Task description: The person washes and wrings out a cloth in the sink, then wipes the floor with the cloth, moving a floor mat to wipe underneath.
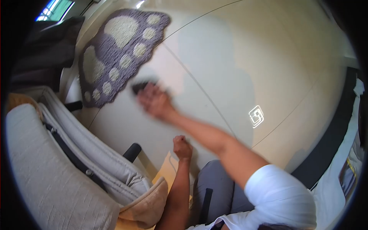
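Observation:
My right hand [156, 102] is stretched out over the pale tiled floor [203, 76], smeared by motion. Its fingers are wrapped round a small dark object [142, 86], too blurred to name, close to the edge of a purple rug with cream paw shapes [132, 42]. Nearer my body, my left hand [182, 148] is closed in a fist low over the floor, beside a yellow-orange sheet [165, 168]. Whatever the left fingers hold, if anything, is hidden.
A grey cushioned seat [57, 165] with black legs [132, 152] fills the lower left. Dark cloth [50, 50] hangs at the upper left. Along the right side run a black strip [331, 149] and white cloth [333, 191] with a yellow tape [350, 168].

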Demonstrator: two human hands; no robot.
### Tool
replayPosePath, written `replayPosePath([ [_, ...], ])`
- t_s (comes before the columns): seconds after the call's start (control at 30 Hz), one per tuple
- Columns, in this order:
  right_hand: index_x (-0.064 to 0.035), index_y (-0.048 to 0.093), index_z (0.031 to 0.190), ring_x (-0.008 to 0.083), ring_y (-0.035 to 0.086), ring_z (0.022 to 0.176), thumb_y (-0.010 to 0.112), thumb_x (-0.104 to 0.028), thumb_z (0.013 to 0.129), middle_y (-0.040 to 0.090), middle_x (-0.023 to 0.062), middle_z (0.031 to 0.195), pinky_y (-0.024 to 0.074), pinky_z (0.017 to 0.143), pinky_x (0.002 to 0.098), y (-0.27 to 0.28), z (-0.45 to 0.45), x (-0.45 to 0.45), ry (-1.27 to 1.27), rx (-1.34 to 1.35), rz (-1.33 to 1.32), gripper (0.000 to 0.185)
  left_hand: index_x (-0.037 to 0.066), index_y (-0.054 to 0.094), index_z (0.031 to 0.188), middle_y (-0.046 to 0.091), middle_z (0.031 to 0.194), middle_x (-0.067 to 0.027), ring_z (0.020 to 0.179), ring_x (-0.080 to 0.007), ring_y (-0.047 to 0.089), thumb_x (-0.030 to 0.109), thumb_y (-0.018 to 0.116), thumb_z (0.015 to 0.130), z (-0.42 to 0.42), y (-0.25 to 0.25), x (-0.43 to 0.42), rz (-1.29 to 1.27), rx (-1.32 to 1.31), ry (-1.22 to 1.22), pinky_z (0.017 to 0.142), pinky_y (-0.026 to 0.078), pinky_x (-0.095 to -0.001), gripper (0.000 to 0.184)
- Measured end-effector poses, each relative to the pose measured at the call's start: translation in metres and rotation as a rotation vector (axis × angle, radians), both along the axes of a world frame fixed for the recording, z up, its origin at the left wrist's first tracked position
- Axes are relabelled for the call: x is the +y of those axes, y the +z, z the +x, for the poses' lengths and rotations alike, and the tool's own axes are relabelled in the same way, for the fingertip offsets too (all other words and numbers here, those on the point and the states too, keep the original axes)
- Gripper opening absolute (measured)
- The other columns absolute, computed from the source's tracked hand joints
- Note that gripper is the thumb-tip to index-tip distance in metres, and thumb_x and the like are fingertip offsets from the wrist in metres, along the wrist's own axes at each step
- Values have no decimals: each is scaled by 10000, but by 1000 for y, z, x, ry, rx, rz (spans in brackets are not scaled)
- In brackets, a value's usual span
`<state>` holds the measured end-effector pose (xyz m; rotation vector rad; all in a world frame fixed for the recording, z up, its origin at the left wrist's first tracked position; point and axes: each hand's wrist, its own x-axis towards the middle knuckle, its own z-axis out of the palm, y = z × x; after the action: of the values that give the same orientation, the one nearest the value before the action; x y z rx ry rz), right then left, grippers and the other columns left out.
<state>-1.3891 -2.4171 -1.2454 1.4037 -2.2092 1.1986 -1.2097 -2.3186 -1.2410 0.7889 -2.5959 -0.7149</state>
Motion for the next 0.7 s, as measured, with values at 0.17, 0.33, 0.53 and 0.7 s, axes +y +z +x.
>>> replayPosePath([
  [0.17,-269,595,1169,336,222,1364,555,-296,770,479,-33,1342,92,1114,567,-1,61,21,742,-192,173,403,22,482,944,545,903,-152,833,-334,559,33,517,829,17,-20,8,-31,-424,114,735,456,-395,121],
  [0.33,-179,607,1105,367,426,1191,559,-256,788,540,46,1250,316,966,567,-5,-166,86,-244,116,167,330,21,428,917,492,865,-177,801,-370,507,-64,457,796,2,-3,4,20,-38,84,713,429,-440,151],
  [0.53,-162,466,1227,418,376,1187,408,-358,893,483,123,1253,314,959,603,-16,-373,378,-1363,-107,461,391,30,414,926,485,863,-162,809,-367,504,-23,434,844,-1,-3,5,-58,-91,49,712,425,-442,100],
  [0.7,-233,328,1406,384,225,1333,346,-418,910,265,48,1484,185,1034,604,2,-256,576,-1607,-541,686,530,14,426,955,495,892,-178,826,-379,511,12,424,874,-1,-3,8,-111,-155,101,731,430,-435,81],
])
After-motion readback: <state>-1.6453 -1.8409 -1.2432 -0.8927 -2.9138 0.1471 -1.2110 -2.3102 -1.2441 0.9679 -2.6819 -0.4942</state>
